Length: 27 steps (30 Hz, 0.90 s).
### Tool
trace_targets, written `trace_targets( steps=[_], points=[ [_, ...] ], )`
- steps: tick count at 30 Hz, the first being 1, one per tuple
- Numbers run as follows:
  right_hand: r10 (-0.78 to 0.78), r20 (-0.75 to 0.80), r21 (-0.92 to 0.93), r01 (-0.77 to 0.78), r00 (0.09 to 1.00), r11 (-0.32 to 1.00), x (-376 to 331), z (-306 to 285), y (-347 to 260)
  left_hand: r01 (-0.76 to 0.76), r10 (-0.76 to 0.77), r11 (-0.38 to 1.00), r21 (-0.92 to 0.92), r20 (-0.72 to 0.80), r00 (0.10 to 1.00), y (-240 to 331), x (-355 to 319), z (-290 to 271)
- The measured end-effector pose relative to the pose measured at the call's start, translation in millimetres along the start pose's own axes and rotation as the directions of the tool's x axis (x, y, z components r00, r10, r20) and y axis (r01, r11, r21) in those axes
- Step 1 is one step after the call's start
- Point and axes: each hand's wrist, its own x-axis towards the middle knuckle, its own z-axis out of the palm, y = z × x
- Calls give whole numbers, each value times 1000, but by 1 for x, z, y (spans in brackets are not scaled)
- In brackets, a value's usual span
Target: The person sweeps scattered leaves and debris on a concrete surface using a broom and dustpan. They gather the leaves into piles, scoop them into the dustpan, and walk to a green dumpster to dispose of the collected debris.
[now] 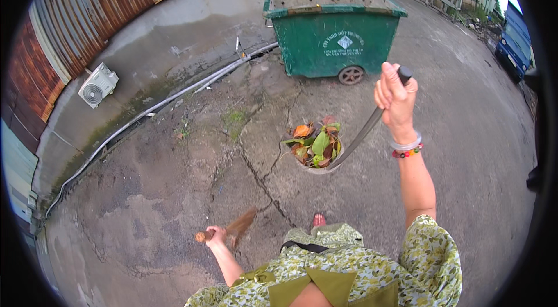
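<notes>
My right hand is raised in front of me and grips the top of a long dark handle. The handle runs down to a dustpan heaped with green, orange and brown leaves, hanging above the cracked concrete. My left hand is low at my left side and holds the wooden handle of a broom, which looks blurred. Beaded bracelets sit on my right wrist. One foot shows below the dustpan.
A green wheeled waste bin stands ahead, lid open. A grey wall with pipes along its base and an air-conditioner unit runs along the left under rusty corrugated sheeting. A blue vehicle is parked at far right.
</notes>
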Motion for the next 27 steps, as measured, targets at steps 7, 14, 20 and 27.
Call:
trace_targets(
  steps=[7,14,20,27],
  points=[
    [-73,34,122,69,997,990,197,28,114,-383,382,924,2,-83,921,-114,89,-16],
    [-245,-65,322,252,967,912,428,18,170,-496,497,868,39,-40,867,-206,247,18],
    [-514,-296,360,593,805,720,616,-53,135,-244,239,953,-179,-53,970,-338,311,65],
    [-215,-799,378,747,562,546,729,-253,366,67,-51,892,-447,48,998,-429,376,89]
  ],
)
